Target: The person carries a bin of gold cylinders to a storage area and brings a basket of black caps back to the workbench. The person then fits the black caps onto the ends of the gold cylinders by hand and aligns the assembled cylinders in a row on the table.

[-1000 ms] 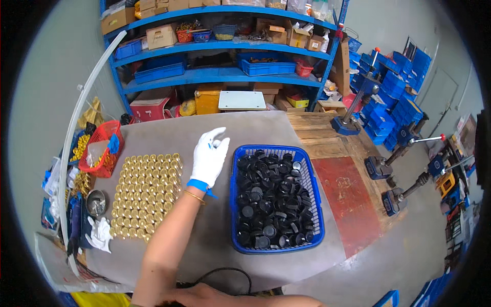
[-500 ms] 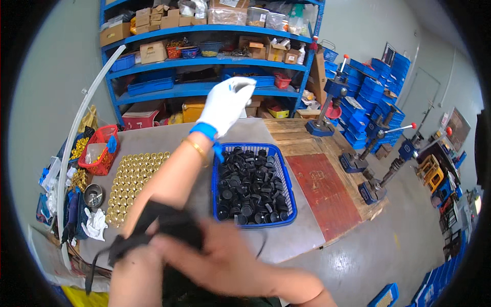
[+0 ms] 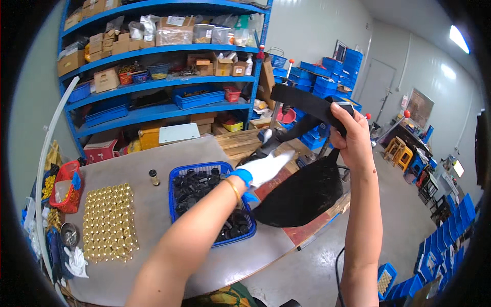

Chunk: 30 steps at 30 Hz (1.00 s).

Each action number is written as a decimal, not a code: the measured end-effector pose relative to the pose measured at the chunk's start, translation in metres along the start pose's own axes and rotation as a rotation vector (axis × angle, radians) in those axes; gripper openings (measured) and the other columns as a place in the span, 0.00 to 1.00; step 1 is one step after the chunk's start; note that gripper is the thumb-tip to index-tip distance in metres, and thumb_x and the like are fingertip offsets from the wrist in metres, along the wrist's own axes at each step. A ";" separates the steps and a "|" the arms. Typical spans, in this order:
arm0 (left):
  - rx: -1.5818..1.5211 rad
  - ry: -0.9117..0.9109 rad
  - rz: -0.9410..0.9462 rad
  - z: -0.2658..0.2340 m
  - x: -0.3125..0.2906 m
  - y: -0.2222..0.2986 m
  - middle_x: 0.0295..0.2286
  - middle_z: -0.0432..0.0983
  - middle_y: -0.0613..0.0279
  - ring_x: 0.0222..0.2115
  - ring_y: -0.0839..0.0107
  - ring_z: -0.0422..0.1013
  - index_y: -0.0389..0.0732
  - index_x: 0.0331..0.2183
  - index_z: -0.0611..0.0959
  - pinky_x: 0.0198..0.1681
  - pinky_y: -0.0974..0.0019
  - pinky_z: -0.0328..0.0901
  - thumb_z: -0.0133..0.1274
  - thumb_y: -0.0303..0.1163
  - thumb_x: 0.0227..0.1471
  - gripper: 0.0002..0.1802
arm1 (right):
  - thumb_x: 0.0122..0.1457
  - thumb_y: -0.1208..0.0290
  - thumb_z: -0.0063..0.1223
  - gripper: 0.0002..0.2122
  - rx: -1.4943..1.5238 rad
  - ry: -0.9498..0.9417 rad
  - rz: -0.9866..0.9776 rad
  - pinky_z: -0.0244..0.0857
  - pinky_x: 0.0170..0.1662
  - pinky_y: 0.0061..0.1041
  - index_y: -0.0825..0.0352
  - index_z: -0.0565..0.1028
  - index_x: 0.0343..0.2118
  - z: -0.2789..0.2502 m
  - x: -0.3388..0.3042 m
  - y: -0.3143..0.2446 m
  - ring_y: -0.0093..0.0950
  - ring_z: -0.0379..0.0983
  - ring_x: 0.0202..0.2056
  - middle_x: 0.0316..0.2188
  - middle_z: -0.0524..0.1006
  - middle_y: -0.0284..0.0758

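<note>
In my bare right hand (image 3: 350,125), raised at the right, I grip a black cloth piece with wide straps (image 3: 307,197) near a small buckle-like part. Its broad panel hangs down over the red board. My left hand (image 3: 263,170), in a white glove with a blue band at the wrist, is at the strap's other end, which passes between thumb and fingers. Under my left forearm stands a blue basket (image 3: 250,225) full of black round caps (image 3: 192,187). Farther left, rows of small gold-coloured cups (image 3: 108,220) stand on the grey table (image 3: 153,153).
A small gold bottle with a black top (image 3: 154,177) stands beside the basket. At the left are a red basket (image 3: 71,197), a metal bowl (image 3: 69,234) and a white glove (image 3: 76,262). Blue shelving (image 3: 169,84) rises behind. Lever presses with red knobs (image 3: 406,114) stand at the right.
The black cloth, earlier at my left arm near the elbow, is now held out to the right. Both hands have moved right, and the view has turned right.
</note>
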<state>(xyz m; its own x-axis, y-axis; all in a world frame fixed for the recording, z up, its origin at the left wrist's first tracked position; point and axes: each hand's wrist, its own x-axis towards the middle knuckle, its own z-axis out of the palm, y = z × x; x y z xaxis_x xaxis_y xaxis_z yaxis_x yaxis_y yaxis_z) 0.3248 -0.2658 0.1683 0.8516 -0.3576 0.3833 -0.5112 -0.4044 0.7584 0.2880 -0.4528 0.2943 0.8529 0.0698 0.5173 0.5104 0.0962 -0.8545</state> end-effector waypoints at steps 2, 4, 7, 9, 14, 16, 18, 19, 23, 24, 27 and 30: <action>0.097 -0.272 -0.217 -0.007 0.016 -0.013 0.46 0.72 0.55 0.42 0.69 0.69 0.50 0.56 0.72 0.47 0.65 0.63 0.36 0.34 0.62 0.22 | 0.55 0.63 0.59 0.11 -0.103 0.017 0.028 0.43 0.15 0.15 0.62 0.71 0.22 -0.029 0.012 0.020 0.13 0.55 0.11 0.13 0.65 0.23; 0.064 -0.437 -0.221 -0.002 0.031 -0.023 0.43 0.71 0.56 0.37 0.71 0.66 0.54 0.55 0.74 0.42 0.67 0.63 0.37 0.32 0.61 0.22 | 0.54 0.64 0.59 0.11 -0.181 0.063 0.055 0.44 0.15 0.15 0.62 0.71 0.23 -0.054 0.024 0.043 0.13 0.55 0.11 0.13 0.65 0.23; -0.199 -0.412 -0.230 0.007 0.046 -0.033 0.48 0.64 0.59 0.39 0.71 0.59 0.58 0.55 0.73 0.41 0.63 0.61 0.38 0.31 0.59 0.23 | 0.52 0.63 0.60 0.11 -0.237 0.166 0.087 0.46 0.15 0.15 0.64 0.72 0.23 -0.088 0.038 0.080 0.13 0.56 0.12 0.13 0.66 0.23; -0.405 -0.419 -0.230 0.012 0.058 -0.037 0.57 0.56 0.61 0.55 0.69 0.53 0.56 0.58 0.67 0.54 0.54 0.54 0.40 0.32 0.59 0.25 | 0.52 0.63 0.60 0.11 -0.340 0.285 0.095 0.47 0.16 0.15 0.66 0.73 0.22 -0.104 0.041 0.107 0.13 0.58 0.13 0.14 0.67 0.23; -0.824 -0.132 -0.250 0.039 0.078 -0.052 0.64 0.34 0.57 0.64 0.56 0.39 0.65 0.63 0.50 0.62 0.44 0.43 0.44 0.49 0.58 0.36 | 0.53 0.65 0.58 0.12 -0.505 0.461 -0.257 0.56 0.22 0.21 0.70 0.76 0.23 -0.111 0.028 0.164 0.17 0.61 0.17 0.15 0.70 0.24; -1.158 -0.041 -0.379 0.049 0.077 -0.066 0.64 0.32 0.54 0.64 0.53 0.39 0.69 0.64 0.45 0.62 0.44 0.41 0.45 0.55 0.57 0.39 | 0.52 0.67 0.59 0.11 -0.634 0.461 -0.422 0.58 0.23 0.24 0.72 0.76 0.25 -0.106 0.008 0.181 0.19 0.63 0.17 0.14 0.70 0.29; -1.239 0.061 -0.485 0.059 0.062 -0.084 0.60 0.49 0.57 0.59 0.58 0.52 0.69 0.63 0.49 0.60 0.48 0.47 0.45 0.55 0.57 0.38 | 0.50 0.70 0.60 0.09 -0.923 0.348 -0.498 0.59 0.23 0.26 0.71 0.77 0.26 -0.106 -0.027 0.189 0.26 0.65 0.15 0.12 0.67 0.37; -1.214 0.060 -0.506 0.058 0.055 -0.093 0.54 0.61 0.62 0.52 0.66 0.62 0.68 0.62 0.53 0.55 0.55 0.55 0.47 0.54 0.57 0.35 | 0.48 0.71 0.59 0.07 -0.860 0.306 -0.466 0.58 0.22 0.28 0.70 0.75 0.23 -0.104 -0.041 0.193 0.33 0.66 0.15 0.12 0.67 0.39; -1.181 0.040 -0.495 0.059 0.016 -0.109 0.54 0.62 0.62 0.49 0.66 0.64 0.61 0.64 0.50 0.49 0.60 0.60 0.45 0.44 0.60 0.35 | 0.42 0.69 0.61 0.11 -0.908 0.202 -0.659 0.56 0.20 0.30 0.67 0.69 0.16 -0.100 -0.095 0.198 0.36 0.63 0.13 0.11 0.66 0.38; -1.262 0.079 -0.531 0.060 0.007 -0.108 0.50 0.66 0.60 0.47 0.66 0.66 0.60 0.61 0.56 0.49 0.58 0.62 0.48 0.43 0.58 0.32 | 0.41 0.69 0.62 0.12 -0.924 0.159 -0.764 0.55 0.18 0.29 0.66 0.68 0.15 -0.097 -0.111 0.196 0.36 0.62 0.12 0.11 0.65 0.36; -1.427 0.108 -0.554 0.054 -0.016 -0.099 0.41 0.73 0.54 0.42 0.62 0.72 0.51 0.55 0.67 0.49 0.56 0.67 0.50 0.36 0.58 0.23 | 0.39 0.71 0.60 0.13 -0.662 -0.005 -0.698 0.55 0.15 0.29 0.66 0.64 0.12 -0.081 -0.144 0.192 0.33 0.62 0.11 0.09 0.62 0.35; -1.372 0.069 -0.667 0.043 -0.033 -0.090 0.42 0.73 0.50 0.42 0.58 0.72 0.43 0.53 0.69 0.49 0.57 0.68 0.50 0.36 0.58 0.22 | 0.40 0.74 0.61 0.16 -0.535 -0.149 -0.609 0.53 0.14 0.29 0.65 0.61 0.10 -0.058 -0.177 0.194 0.33 0.60 0.10 0.08 0.60 0.35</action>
<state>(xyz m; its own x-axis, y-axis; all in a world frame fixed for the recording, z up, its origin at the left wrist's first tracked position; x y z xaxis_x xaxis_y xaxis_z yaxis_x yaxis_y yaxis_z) 0.3376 -0.2534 0.0646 0.8990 -0.3777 -0.2219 0.4219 0.6104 0.6704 0.2427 -0.5040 0.0339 0.4056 0.2930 0.8658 0.8943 -0.3232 -0.3096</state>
